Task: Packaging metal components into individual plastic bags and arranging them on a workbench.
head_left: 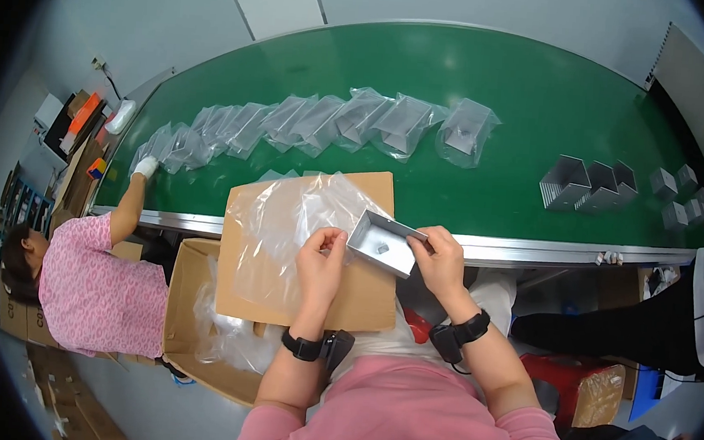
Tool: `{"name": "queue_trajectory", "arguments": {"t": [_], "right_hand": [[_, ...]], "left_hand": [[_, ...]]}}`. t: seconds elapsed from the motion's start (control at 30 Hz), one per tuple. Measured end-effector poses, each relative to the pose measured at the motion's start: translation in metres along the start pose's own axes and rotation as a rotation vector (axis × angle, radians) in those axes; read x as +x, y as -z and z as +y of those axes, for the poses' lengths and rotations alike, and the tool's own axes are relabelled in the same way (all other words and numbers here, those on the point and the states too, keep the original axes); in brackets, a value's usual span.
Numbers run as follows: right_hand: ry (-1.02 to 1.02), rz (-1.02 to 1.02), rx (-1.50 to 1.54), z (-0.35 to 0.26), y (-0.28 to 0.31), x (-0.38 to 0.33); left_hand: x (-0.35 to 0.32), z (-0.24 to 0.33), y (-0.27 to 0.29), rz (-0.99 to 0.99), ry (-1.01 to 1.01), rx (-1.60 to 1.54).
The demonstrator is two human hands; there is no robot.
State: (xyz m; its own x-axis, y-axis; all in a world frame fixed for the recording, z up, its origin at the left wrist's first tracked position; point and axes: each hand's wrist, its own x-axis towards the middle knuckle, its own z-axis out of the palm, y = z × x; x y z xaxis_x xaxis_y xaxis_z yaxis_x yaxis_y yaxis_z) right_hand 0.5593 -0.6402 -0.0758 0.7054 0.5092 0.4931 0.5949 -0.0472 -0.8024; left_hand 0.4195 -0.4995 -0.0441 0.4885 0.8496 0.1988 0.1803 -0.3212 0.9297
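Right hand [441, 263] grasping a grey metal tray [385, 242] by its right end, held above the near edge of the green conveyor belt [494, 91]. Left hand [321, 261] pinching a clear plastic bag [290, 215] just left of the tray, over a cardboard sheet [362, 299]. Farther back, a row of bagged trays [326, 123]; far right, bare trays [586, 187]. At left, a co-worker's gloved hand [146, 167] on the belt.

Ahead of my hands [382, 264], bare green counter [487, 181] lies open, hemmed far by a row of bagged metal boxes [326, 123], right by unbagged metal boxes [590, 187], left by a co-worker's gloved hand [146, 167].
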Motion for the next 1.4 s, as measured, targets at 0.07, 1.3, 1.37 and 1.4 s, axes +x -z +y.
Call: {"name": "queue_trajectory", "arguments": {"t": [0.07, 1.3, 1.37, 1.4], "right_hand": [[-0.016, 0.015, 0.005, -0.003, 0.000, -0.001], [0.127, -0.044, -0.083, 0.002, 0.024, 0.000], [0.098, -0.040, -0.114, 0.003, 0.024, -0.004], [0.089, -0.058, -0.096, 0.003, 0.023, -0.005]], "left_hand": [[0.000, -0.001, 0.003, -0.063, 0.064, -0.050], [-0.024, 0.027, -0.025, 0.102, -0.568, 0.338], [-0.027, 0.030, -0.027, 0.029, -0.385, 0.223], [-0.029, 0.030, -0.027, 0.038, -0.381, 0.225]]}}
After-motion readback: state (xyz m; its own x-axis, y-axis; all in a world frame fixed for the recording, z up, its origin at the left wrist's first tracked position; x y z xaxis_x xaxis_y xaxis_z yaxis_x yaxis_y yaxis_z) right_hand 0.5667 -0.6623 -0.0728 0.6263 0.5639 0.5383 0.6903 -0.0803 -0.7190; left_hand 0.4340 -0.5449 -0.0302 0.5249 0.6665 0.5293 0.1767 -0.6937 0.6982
